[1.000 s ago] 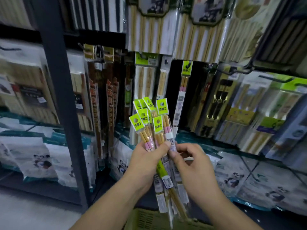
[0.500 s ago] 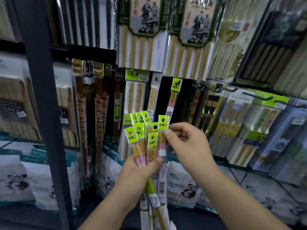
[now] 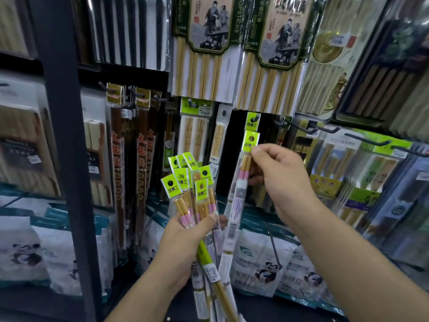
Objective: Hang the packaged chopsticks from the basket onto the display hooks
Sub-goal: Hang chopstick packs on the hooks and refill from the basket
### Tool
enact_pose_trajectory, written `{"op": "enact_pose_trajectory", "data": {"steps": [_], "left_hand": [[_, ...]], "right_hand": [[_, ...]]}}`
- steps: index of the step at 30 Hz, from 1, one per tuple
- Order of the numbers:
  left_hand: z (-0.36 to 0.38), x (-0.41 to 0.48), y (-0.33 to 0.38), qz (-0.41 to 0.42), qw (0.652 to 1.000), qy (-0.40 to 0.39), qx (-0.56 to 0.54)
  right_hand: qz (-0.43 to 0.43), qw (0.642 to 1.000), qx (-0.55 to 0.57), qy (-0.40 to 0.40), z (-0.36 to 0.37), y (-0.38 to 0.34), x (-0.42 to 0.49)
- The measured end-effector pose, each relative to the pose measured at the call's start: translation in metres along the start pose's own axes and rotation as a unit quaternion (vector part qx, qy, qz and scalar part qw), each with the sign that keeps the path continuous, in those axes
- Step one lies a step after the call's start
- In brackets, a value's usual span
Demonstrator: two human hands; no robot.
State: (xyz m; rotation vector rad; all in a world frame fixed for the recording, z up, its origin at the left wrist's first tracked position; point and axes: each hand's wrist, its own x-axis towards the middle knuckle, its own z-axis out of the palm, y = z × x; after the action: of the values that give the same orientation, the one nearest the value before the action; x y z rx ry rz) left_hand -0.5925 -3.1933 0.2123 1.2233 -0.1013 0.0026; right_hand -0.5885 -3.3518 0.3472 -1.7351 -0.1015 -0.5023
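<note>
My left hand (image 3: 185, 238) grips a fanned bundle of chopstick packs (image 3: 192, 189), each with a lime-green header card and pink-banded sticks. My right hand (image 3: 276, 177) pinches a single pack (image 3: 241, 182) near its green header, holding it upright and apart from the bundle. Its header hole sits just below another pack of the same kind (image 3: 253, 120) that hangs on a hook in the dark gap of the display. The basket is out of view.
Hanging chopstick packs fill the wall: large green-labelled sets (image 3: 204, 49) above, dark red ones (image 3: 118, 159) at left. Bare black hooks (image 3: 369, 141) stick out at right. A dark steel upright (image 3: 67, 147) stands at left. Panda-printed bags (image 3: 267, 270) line the lower shelf.
My right hand pulled one pack out of the bundle and raised it up and to the right toward the hanging pack. The view has tilted upward; the basket dropped out of sight.
</note>
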Motion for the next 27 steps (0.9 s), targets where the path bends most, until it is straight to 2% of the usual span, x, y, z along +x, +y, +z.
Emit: {"op": "enact_pose_trajectory", "data": {"steps": [4,7,11,20,27], "left_hand": [[-0.007,0.005,0.005,0.021,1.000,0.011,0.011],[-0.010,0.006,0.006,0.027,0.999,0.004,0.032],[-0.014,0.007,0.004,0.014,0.998,-0.002,0.056],[-0.014,0.005,0.008,0.006,1.000,-0.009,0.005],[-0.014,0.007,0.006,0.011,1.000,0.008,-0.012]], "right_hand": [[-0.073,0.997,-0.027,0.021,-0.003,-0.018,0.017],[-0.091,0.994,-0.049,0.037,-0.002,-0.023,0.026],[-0.073,0.994,-0.061,0.053,0.003,-0.025,0.031],[-0.045,0.993,-0.067,0.086,0.008,-0.012,0.041],[-0.019,0.983,-0.128,0.130,0.008,0.011,0.020]]}}
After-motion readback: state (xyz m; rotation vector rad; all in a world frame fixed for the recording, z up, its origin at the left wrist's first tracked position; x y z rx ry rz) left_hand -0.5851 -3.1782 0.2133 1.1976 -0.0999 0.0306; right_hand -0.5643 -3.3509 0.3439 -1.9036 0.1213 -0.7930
